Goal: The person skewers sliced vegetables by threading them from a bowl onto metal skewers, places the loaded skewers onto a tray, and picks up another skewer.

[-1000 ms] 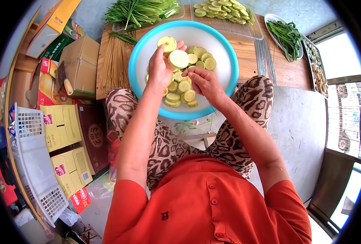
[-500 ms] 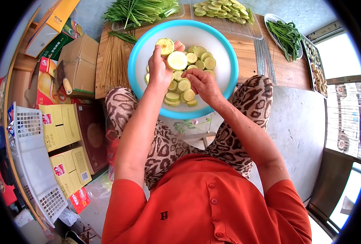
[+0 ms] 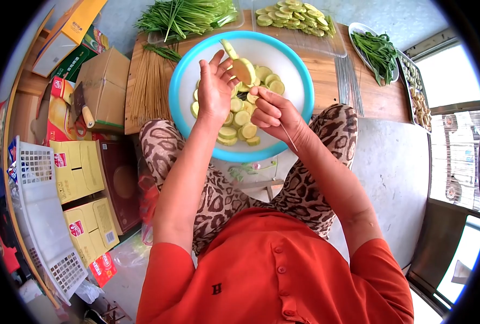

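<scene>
While RH [image 3: 275, 112] pinches skewer [image 3: 290, 139], LH [image 3: 215, 93] palm-up

Left hand [image 3: 214, 93]: one
Right hand [image 3: 275, 112]: one
Raised zucchini slices [image 3: 244, 71]: two
Basin slices [image 3: 227, 132]: over a dozen, overlapping, exact count unclear
Blue-rimmed basin [image 3: 173, 97]: one
Held skewer [image 3: 289, 137]: one
Bamboo skewer bundle [image 3: 149, 89]: one
Metal skewer bundle [image 3: 347, 81]: one
Clear trays [image 3: 333, 48]: two
Oval plate [image 3: 354, 27]: one
Knife [image 3: 88, 116]: one

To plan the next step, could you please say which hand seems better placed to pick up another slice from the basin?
Probably the left hand: it is open above the basin, near the loose slices. The right hand is closed around a thin stick, so it seems less free.
</scene>
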`<state>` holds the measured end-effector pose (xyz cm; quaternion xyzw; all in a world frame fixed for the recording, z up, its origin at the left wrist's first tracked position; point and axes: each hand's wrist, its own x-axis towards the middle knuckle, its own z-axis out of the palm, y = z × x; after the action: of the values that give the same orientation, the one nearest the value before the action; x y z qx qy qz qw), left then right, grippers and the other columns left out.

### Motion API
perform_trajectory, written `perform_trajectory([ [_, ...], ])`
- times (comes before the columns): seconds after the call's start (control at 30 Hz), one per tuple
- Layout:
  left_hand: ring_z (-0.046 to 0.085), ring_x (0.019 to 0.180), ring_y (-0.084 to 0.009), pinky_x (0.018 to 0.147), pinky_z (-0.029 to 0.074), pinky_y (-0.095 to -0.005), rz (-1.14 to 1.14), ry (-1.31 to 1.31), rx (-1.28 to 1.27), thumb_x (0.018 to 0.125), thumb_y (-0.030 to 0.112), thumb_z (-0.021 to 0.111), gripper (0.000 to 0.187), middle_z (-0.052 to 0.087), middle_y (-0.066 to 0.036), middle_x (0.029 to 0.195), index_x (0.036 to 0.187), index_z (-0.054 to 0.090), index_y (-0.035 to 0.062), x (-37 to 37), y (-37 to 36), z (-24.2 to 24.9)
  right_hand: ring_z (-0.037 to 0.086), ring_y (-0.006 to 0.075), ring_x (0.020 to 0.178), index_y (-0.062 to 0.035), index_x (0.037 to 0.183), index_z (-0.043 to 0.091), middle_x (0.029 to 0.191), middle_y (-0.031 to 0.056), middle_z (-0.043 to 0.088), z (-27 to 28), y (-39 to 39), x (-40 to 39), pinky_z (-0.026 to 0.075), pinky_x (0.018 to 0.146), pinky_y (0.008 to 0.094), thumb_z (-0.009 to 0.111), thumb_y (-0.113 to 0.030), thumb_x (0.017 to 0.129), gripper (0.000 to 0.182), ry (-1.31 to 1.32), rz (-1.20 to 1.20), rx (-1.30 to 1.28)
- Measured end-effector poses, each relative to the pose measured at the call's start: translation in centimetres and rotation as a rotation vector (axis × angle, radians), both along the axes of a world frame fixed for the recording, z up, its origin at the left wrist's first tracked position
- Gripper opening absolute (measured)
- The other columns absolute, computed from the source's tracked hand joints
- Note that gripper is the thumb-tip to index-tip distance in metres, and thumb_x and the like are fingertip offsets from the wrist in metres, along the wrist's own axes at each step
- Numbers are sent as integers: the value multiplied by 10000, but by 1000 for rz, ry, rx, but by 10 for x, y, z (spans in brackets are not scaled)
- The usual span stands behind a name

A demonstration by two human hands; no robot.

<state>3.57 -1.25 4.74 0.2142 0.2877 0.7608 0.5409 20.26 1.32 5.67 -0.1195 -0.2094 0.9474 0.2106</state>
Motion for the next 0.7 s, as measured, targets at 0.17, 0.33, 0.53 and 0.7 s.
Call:
perform_trajectory([
  [0.17,544,1037,-200,905,435,-369,106,148,-62,972,492,364,614,548,-98,1136,1372,370,26,-1,2,0,246,61,382,-44,1030,530,480,-72,297,-1,1,3,255,439,217,361,-196,1003,229,61,12,-31],
  [0.33,537,1038,-182,883,448,-363,110,176,-60,966,472,408,596,540,-89,1157,1353,398,19,0,2,-4,264,56,391,-32,1027,563,488,-63,320,0,-2,2,253,435,211,395,-205,995,243,-68,-41,112],
  [0.53,568,1042,-214,913,472,-346,78,77,-84,917,391,565,520,545,-96,1123,1248,460,4,1,1,-8,359,24,489,-30,972,643,568,-55,408,-15,-15,-11,288,441,208,515,-130,944,165,-674,-276,886],
  [0.7,596,1048,-271,921,492,-366,83,41,-100,932,190,554,348,584,-145,1140,1201,471,-15,4,-1,-12,336,29,472,-34,1000,636,554,-63,391,-23,-18,-16,268,428,209,485,-127,961,182,-713,-310,987],
])
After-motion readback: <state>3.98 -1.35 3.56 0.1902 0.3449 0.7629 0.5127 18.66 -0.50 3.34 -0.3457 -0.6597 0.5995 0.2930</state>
